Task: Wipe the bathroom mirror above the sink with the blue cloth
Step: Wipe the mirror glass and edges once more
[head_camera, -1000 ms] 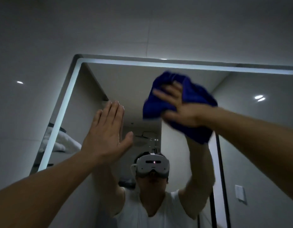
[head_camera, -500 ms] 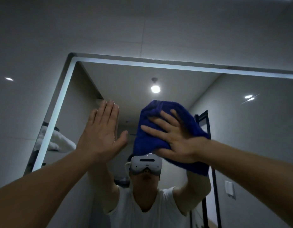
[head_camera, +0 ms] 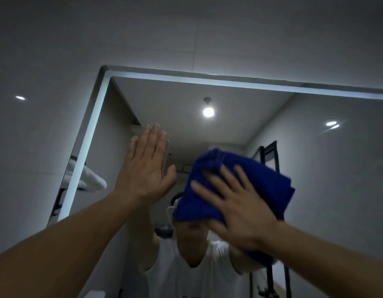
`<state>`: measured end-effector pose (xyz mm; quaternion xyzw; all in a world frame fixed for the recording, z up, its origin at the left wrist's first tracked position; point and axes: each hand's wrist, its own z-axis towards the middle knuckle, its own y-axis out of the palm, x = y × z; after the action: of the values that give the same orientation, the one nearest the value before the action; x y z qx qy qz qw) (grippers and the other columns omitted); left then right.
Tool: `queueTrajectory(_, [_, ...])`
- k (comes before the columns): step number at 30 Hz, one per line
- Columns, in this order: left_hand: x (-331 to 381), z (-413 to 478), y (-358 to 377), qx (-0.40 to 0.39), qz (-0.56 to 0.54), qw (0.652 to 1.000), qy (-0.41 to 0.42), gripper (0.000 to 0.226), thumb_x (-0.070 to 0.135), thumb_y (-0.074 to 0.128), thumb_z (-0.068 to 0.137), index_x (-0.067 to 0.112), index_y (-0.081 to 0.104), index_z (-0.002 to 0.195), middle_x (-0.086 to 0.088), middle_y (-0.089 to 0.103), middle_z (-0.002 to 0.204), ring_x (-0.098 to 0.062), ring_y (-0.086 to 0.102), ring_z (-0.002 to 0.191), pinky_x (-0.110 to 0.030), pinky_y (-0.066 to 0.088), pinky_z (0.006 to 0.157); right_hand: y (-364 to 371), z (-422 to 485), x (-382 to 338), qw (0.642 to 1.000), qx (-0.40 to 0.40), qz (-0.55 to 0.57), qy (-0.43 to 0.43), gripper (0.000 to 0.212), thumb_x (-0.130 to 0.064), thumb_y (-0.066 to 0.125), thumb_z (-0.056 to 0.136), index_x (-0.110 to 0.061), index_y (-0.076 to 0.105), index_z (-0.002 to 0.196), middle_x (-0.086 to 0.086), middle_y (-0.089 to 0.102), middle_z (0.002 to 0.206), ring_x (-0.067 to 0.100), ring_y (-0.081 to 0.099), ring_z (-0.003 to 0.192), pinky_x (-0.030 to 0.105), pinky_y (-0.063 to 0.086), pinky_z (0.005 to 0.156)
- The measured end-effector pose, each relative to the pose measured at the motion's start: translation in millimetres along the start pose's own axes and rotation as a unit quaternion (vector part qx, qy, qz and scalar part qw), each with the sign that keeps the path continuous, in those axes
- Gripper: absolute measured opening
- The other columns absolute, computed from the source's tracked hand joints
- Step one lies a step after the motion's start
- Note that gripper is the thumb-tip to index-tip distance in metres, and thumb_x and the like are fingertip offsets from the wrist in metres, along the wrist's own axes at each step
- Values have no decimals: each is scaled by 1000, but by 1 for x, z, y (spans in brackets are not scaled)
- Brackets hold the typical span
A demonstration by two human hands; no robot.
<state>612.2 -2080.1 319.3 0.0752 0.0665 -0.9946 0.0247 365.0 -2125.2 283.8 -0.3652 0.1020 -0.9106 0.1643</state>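
A large wall mirror (head_camera: 315,158) with a lit white border fills the view; its top left corner is visible. A bunched blue cloth (head_camera: 261,179) lies against the glass near the middle. My right hand (head_camera: 240,207) presses flat on the cloth with its fingers spread and straight. My left hand (head_camera: 145,166) rests flat on the glass to the left of the cloth, fingers together and pointing up. The mirror reflects a person in a white shirt, partly hidden behind the cloth.
Grey tiled wall (head_camera: 57,50) surrounds the mirror above and to the left. The glass reflects a ceiling lamp (head_camera: 208,111), folded white towels on a rack (head_camera: 89,179) and a black door frame (head_camera: 270,153).
My right hand has slid the blue cloth down the glass from near the top border to the middle. My left hand has stayed flat on the mirror.
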Motion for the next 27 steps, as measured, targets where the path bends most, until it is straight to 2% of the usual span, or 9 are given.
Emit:
queueTrajectory(3, [5, -4, -2, -5, 9, 1000, -16, 78, 54, 9, 93, 13, 4, 159, -6, -9, 167, -16, -16, 152, -39, -10, 122, 12, -28, 2, 991, -55, 68, -105, 75, -53, 52, 92, -43, 12, 156, -4, 7, 166, 25, -2, 153, 59, 5, 120])
queueTrajectory(5, [8, -11, -7, -24, 0, 999, -29, 77, 53, 3, 93, 14, 4, 159, -4, -9, 167, -15, -15, 152, -39, -11, 122, 6, -18, 23, 989, -36, 38, -138, 72, -57, 47, 93, -43, 14, 155, -3, 8, 166, 27, 1, 153, 60, 10, 120])
queueTrajectory(9, [4, -42, -12, -20, -8, 999, -30, 72, 50, 10, 96, 15, 7, 159, -2, -6, 167, -14, -13, 152, -33, -17, 120, -23, 43, 65, 988, -43, 96, 111, 66, -69, 21, 89, -60, -17, 142, -11, -19, 163, 20, -21, 150, 47, -18, 118])
queueTrajectory(11, [1, -70, -10, -12, -9, 1000, -27, 70, 47, 18, 97, 14, 9, 158, -2, -3, 166, -13, -12, 152, -33, -15, 121, -25, 58, 61, 978, -7, 77, 195, 69, -66, 22, 92, -50, -11, 151, -4, -14, 165, 24, -19, 150, 52, -16, 118])
queueTrajectory(14, [4, -114, -4, -13, -11, 1000, -26, 70, 44, 25, 97, 15, 3, 157, -2, -1, 164, -14, -9, 153, -37, -7, 122, -10, 49, 16, 967, 39, 58, 244, 70, -63, 21, 97, -38, -9, 155, 3, -7, 166, 30, -12, 151, 56, -9, 119])
queueTrajectory(17, [16, -155, 6, -39, -15, 999, -17, 69, 41, 29, 97, 13, 8, 157, -6, 4, 166, -21, 2, 154, -44, 2, 123, 12, 1, -50, 975, 45, 52, 211, 73, -62, 26, 95, -34, -1, 158, 7, 6, 166, 34, 0, 151, 58, -2, 120])
queueTrajectory(21, [21, -188, 20, -73, -20, 997, -33, 65, 38, 27, 100, 10, 15, 157, -9, 10, 166, -22, 5, 154, -49, 11, 121, 46, -82, -127, 987, 17, 90, 131, 72, -55, 44, 89, -30, 28, 155, 7, 37, 155, 35, 23, 145, 59, 5, 119])
queueTrajectory(25, [22, -189, 22, -94, -10, 994, -52, 65, 40, 23, 99, 12, 14, 157, -9, 9, 166, -22, 3, 154, -45, 5, 123, 54, -99, -111, 994, 18, 107, 16, 73, -50, 49, 87, -32, 28, 154, 2, 25, 161, 32, 15, 150, 53, -4, 121])
queueTrajectory(27, [23, -188, 21, -96, -4, 994, -51, 66, 41, 23, 98, 11, 16, 157, -9, 10, 166, -23, 4, 154, -46, 5, 123, 43, -75, -77, 996, 33, 77, 42, 74, -54, 44, 89, -34, 20, 156, 3, 19, 163, 32, 7, 150, 48, -10, 120])
